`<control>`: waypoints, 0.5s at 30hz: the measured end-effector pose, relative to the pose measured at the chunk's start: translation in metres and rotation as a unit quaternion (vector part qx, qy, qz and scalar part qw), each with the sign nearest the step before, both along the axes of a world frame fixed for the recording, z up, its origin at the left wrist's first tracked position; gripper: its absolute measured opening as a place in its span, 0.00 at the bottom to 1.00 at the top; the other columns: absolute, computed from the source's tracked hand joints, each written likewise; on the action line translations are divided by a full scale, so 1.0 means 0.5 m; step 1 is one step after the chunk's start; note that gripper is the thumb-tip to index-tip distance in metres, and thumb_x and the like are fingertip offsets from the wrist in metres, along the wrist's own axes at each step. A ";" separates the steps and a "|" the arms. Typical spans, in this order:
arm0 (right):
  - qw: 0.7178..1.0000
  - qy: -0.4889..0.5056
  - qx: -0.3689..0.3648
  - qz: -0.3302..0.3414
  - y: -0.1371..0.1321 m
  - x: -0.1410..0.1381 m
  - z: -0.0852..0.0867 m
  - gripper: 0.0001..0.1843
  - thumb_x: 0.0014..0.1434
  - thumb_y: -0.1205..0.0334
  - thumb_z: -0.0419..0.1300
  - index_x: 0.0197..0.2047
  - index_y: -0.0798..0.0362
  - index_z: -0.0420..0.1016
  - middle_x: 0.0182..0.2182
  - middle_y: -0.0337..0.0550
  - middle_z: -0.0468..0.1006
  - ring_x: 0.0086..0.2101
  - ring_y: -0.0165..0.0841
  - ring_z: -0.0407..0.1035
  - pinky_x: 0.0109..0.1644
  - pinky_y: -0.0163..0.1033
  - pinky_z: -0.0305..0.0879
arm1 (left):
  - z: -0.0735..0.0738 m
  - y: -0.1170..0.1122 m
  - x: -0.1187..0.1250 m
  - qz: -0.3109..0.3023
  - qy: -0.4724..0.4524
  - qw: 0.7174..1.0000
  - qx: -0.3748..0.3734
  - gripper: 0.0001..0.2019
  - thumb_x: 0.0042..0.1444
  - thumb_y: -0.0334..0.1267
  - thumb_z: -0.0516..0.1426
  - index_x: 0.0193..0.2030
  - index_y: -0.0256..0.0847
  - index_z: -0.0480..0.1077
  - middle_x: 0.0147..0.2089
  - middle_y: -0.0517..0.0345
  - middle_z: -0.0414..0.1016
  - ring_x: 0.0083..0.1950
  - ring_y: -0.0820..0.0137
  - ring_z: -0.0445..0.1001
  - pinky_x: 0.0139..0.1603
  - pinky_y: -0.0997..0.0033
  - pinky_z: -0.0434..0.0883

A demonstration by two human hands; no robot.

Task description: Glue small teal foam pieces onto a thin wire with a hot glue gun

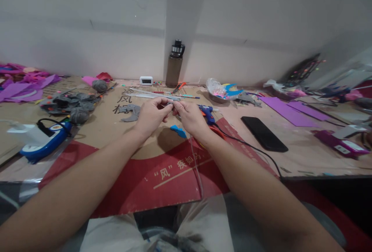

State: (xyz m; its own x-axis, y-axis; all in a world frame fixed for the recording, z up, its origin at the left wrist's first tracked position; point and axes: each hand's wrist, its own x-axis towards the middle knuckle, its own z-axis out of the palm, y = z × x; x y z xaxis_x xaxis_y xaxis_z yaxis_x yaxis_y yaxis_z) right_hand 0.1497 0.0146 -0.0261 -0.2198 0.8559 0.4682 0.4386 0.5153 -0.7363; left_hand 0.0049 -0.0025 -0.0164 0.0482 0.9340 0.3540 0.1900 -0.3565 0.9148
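Note:
Both my hands meet over the middle of the cardboard sheet [124, 155]. My left hand [151, 115] and my right hand [190, 118] pinch a small grey foam piece [171, 105] between their fingertips. A blue scrap [178, 130] lies on the cardboard just under my right hand. A blue glue gun [207, 113] rests right behind my right hand, its black cord [250, 146] running off to the right. A grey cut-out shape [130, 111] lies to the left of my left hand.
A black phone [264, 133] lies at right. A dark bottle [175, 64] stands against the wall. Grey foam balls and scraps [76, 106] sit at left, purple sheets [293, 109] at right, a blue and white device [43, 137] near left, a bowl of scraps [222, 91] behind.

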 end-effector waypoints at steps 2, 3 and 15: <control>1.000 0.009 0.000 0.013 0.000 -0.002 -0.002 0.22 0.63 0.51 0.47 0.23 0.52 0.68 0.22 0.38 0.70 0.26 0.30 0.62 0.33 0.36 0.55 | -0.002 0.003 0.000 0.002 -0.013 1.000 -0.002 0.07 0.50 0.37 0.58 0.33 0.37 0.74 0.23 0.61 0.68 0.20 0.78 0.63 0.20 0.77 0.64; 1.000 0.016 0.000 0.021 0.000 -0.003 -0.003 0.22 0.63 0.51 0.47 0.23 0.52 0.68 0.22 0.38 0.69 0.26 0.29 0.62 0.33 0.36 0.55 | -0.003 0.004 0.000 0.004 -0.025 1.000 -0.008 0.06 0.50 0.37 0.58 0.33 0.37 0.73 0.23 0.62 0.68 0.20 0.78 0.62 0.20 0.78 0.64; 0.989 0.137 -0.049 0.001 -0.009 -0.018 -0.003 0.09 0.57 0.56 0.55 0.33 0.50 0.60 0.20 0.31 0.60 0.22 0.26 0.54 0.27 0.33 0.49 | 0.006 0.004 0.001 -0.005 -0.180 0.977 -0.111 0.06 0.45 0.34 0.61 0.30 0.38 0.69 0.21 0.65 0.64 0.20 0.80 0.61 0.18 0.80 0.60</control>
